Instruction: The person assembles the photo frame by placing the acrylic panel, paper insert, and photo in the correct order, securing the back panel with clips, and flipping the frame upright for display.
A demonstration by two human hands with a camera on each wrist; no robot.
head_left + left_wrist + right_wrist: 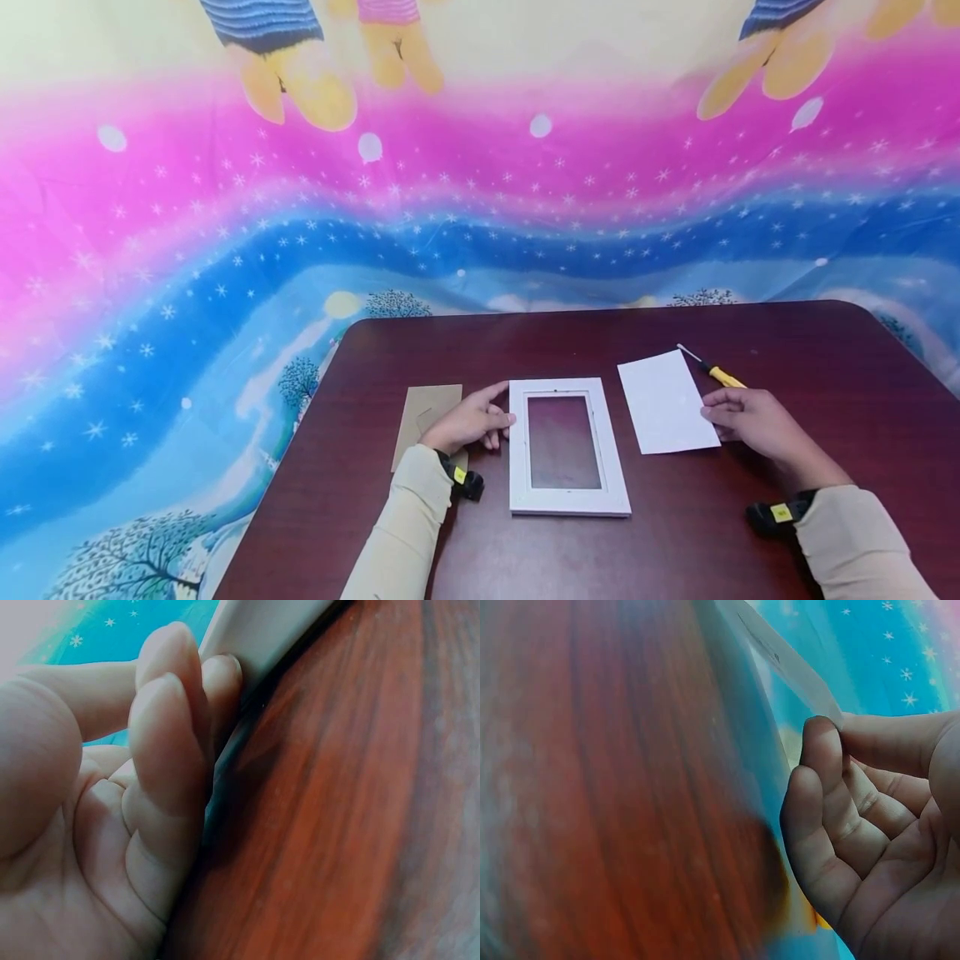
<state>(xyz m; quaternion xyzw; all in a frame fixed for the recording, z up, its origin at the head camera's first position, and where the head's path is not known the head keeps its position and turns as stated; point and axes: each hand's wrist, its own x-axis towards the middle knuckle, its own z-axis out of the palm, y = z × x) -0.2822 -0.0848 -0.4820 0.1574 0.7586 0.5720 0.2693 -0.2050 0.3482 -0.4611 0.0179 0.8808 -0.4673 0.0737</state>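
A white picture frame [555, 504] lies on the table, its window showing dark wood through it. My left hand [468, 421] holds the frame by its left side, index finger stretched toward the far corner and thumb on the edge. In the left wrist view, fingertips meet the frame's pale edge [274, 634]. My right hand [757, 425] pinches a white sheet of paper [666, 404] by its right edge. The right wrist view shows this sheet [787, 656] tilted between thumb and fingers, with a faint dark mark on one face.
A brown backing board [429, 408] lies left of the frame, partly covered by my left hand. A yellow-handled screwdriver [723, 377] lies beyond my right hand, its shaft tip near the paper's far corner. The dark wooden table [570, 337] ends before a colourful printed cloth [480, 242].
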